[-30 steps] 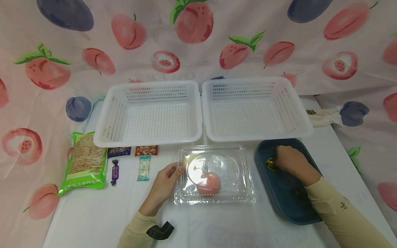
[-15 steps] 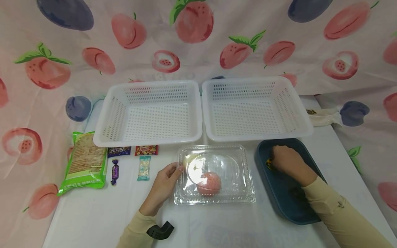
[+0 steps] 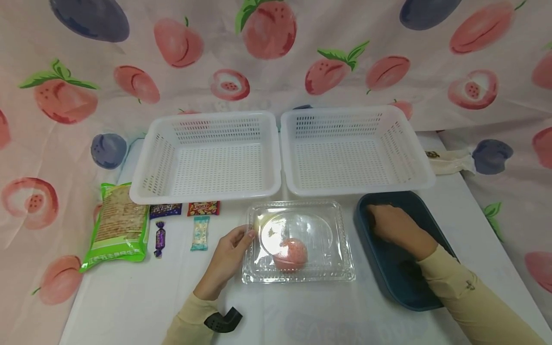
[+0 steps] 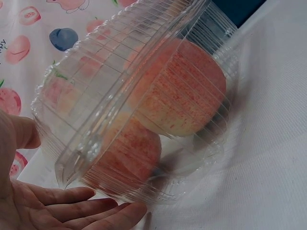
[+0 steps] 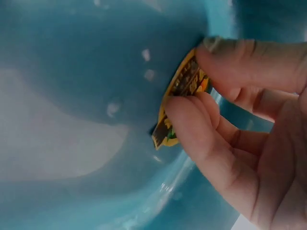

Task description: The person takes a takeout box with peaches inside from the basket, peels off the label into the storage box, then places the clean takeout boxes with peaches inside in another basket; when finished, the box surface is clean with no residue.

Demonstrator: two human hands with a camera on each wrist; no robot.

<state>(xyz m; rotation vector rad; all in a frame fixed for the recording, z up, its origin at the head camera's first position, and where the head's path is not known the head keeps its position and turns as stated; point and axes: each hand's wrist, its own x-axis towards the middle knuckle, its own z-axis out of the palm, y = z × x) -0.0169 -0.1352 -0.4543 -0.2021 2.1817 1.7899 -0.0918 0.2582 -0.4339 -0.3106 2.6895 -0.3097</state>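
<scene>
**Right hand slides to the tray's near-left corner with a small gold packet**

Since the earlier frames, the right hand (image 3: 390,225) has shifted leftward and a little farther back inside the dark blue oval plastic tray (image 3: 424,292), so the head view no longer shows the small flat gold-and-yellow foil packet (image 5: 184,98) under it. The right-wrist view shows that packet pinched between thumb and curled fingertips (image 5: 192,115), pressed against the tray's curved inner wall.

The packet looks thin, light and crinkly; judged from its sheen, the foil may be slippery, and an edge pinch like this one suits it best. Its print is too blurred to read.

The left hand (image 3: 226,261) rests with relaxed, nearly straight fingers against the left edge of the clear hinged plastic clamshell box (image 3: 298,242), touching it without gripping. That box is probably light, springy and easy to dent. Inside lies a round pink speckled fruit (image 3: 290,255); the left-wrist view seems to show two through the ribbed lid, possibly a reflection, which cannot be settled.
</scene>
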